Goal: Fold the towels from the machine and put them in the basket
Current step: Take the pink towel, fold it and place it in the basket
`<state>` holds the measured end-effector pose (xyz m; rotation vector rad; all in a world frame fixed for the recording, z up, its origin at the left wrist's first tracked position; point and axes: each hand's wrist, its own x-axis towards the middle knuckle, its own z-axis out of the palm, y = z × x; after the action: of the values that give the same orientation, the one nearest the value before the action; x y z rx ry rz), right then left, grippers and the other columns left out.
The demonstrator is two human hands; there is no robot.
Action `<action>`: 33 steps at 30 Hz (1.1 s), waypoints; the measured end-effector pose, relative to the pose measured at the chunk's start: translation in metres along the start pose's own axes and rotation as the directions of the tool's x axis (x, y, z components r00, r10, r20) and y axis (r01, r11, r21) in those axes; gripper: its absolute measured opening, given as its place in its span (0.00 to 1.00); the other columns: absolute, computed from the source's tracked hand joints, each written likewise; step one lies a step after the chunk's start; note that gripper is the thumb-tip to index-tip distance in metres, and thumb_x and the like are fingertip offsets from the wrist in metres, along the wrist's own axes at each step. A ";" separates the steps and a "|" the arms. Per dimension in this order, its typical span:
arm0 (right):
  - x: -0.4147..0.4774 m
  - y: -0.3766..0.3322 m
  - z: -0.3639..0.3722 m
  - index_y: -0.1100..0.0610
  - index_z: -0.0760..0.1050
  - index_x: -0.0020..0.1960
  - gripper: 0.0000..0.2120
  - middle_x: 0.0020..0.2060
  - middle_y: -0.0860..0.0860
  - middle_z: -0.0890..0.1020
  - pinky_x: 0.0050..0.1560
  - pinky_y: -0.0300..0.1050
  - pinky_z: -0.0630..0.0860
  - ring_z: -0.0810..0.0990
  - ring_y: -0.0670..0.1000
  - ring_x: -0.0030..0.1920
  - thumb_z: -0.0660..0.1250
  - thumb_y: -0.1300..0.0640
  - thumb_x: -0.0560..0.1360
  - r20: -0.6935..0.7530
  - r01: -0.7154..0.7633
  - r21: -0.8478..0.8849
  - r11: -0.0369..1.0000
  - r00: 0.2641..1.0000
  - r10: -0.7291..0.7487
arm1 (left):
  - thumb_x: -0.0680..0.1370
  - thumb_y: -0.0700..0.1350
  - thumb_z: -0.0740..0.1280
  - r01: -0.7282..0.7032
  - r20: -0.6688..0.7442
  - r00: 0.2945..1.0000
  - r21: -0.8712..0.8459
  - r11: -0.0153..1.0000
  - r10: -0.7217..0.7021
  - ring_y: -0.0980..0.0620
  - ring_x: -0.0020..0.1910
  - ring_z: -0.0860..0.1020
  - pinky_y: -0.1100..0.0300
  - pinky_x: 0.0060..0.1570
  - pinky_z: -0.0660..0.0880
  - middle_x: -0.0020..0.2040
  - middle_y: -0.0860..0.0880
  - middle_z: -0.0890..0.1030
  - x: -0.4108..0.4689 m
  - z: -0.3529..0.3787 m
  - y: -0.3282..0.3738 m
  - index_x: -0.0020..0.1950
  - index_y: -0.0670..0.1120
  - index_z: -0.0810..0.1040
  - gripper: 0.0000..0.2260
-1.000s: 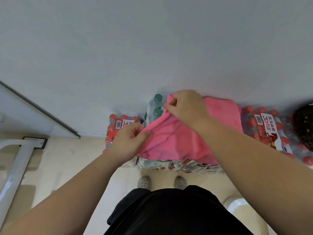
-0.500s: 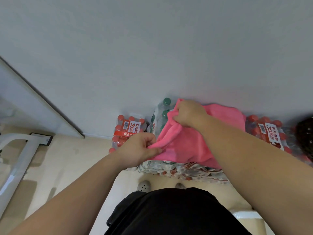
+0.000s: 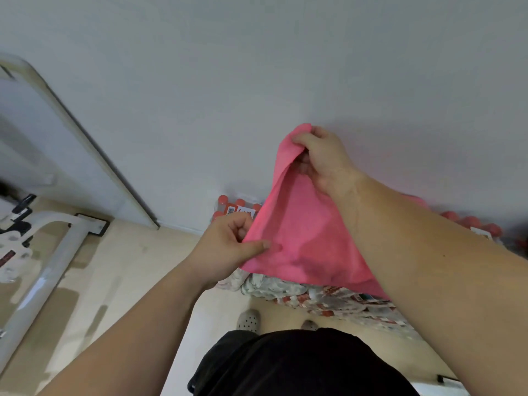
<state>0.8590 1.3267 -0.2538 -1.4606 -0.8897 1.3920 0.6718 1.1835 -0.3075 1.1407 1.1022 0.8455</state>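
A pink towel (image 3: 308, 230) hangs between my two hands in front of the pale wall. My right hand (image 3: 323, 158) pinches its upper corner, lifted high. Lower down and to the left, my left hand (image 3: 228, 247) grips the near edge between thumb and fingers. The towel's lower part drapes over packs of bottles and my right forearm hides its right side. No machine or basket is in view.
Shrink-wrapped packs of red-capped bottles (image 3: 237, 208) stand against the wall, with more (image 3: 468, 224) at the right. Wrapped packs (image 3: 328, 298) lie on the beige floor by my feet. A white metal frame (image 3: 48, 270) and a white panel (image 3: 71, 144) stand at the left.
My right hand has raised the towel's corner well above the bottle packs. My left hand kept its grip on the lower edge, and the towel now hangs stretched between them.
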 end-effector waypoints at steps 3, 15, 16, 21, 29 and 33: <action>0.001 0.004 -0.017 0.57 0.78 0.44 0.05 0.36 0.54 0.80 0.36 0.44 0.81 0.80 0.49 0.34 0.67 0.65 0.76 -0.041 -0.027 0.013 1.000 0.999 0.027 | 0.68 0.37 0.76 -0.041 0.021 0.999 -0.026 0.999 0.042 0.52 0.27 0.63 0.62 0.29 0.62 0.28 0.47 0.65 0.002 0.009 0.008 0.33 0.42 0.69 0.15; 0.005 0.016 -0.165 0.58 0.80 0.43 0.03 0.35 0.53 0.83 0.35 0.42 0.80 0.81 0.48 0.31 0.70 0.63 0.76 -0.236 -0.152 -0.038 0.988 0.962 0.139 | 0.70 0.38 0.77 -0.067 0.408 0.913 0.210 0.975 -0.025 0.54 0.31 0.61 0.62 0.31 0.60 0.34 0.50 0.63 0.043 0.131 0.020 0.35 0.45 0.67 0.18; 0.006 0.019 -0.176 0.58 0.81 0.45 0.02 0.36 0.54 0.83 0.35 0.43 0.80 0.81 0.49 0.32 0.70 0.64 0.75 -0.238 -0.154 -0.032 0.988 0.961 0.142 | 0.70 0.36 0.77 -0.063 0.420 0.907 0.228 0.972 -0.040 0.55 0.31 0.61 0.63 0.31 0.60 0.33 0.51 0.63 0.046 0.144 0.020 0.35 0.47 0.67 0.18; 0.005 0.029 -0.237 0.51 0.74 0.44 0.11 0.38 0.53 0.78 0.35 0.45 0.74 0.76 0.52 0.35 0.71 0.66 0.72 -0.288 -0.049 -0.242 0.969 0.957 -0.024 | 0.70 0.37 0.76 -0.065 0.408 0.906 0.392 0.918 -0.110 0.58 0.27 0.62 0.64 0.29 0.62 0.26 0.58 0.66 0.058 0.207 0.013 0.35 0.45 0.70 0.15; 0.009 0.039 -0.320 0.55 0.83 0.44 0.09 0.38 0.49 0.84 0.47 0.44 0.79 0.79 0.45 0.38 0.72 0.68 0.71 -0.162 0.107 -0.394 0.913 0.969 -0.184 | 0.69 0.38 0.73 0.038 0.226 0.956 0.539 0.842 -0.188 0.56 0.22 0.69 0.60 0.30 0.67 0.23 0.53 0.75 0.060 0.293 0.006 0.35 0.49 0.72 0.12; 0.010 0.047 -0.349 0.57 0.84 0.47 0.09 0.39 0.49 0.83 0.44 0.35 0.77 0.78 0.38 0.35 0.73 0.68 0.71 -0.150 0.120 -0.370 0.921 0.971 -0.187 | 0.69 0.36 0.71 0.064 0.193 0.961 0.542 0.838 -0.198 0.54 0.21 0.69 0.59 0.30 0.68 0.23 0.52 0.75 0.061 0.330 0.006 0.35 0.47 0.72 0.10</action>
<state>1.2017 1.2759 -0.3160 -1.7178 -1.1558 0.9928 1.0056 1.1543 -0.3002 1.5607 1.2288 0.2718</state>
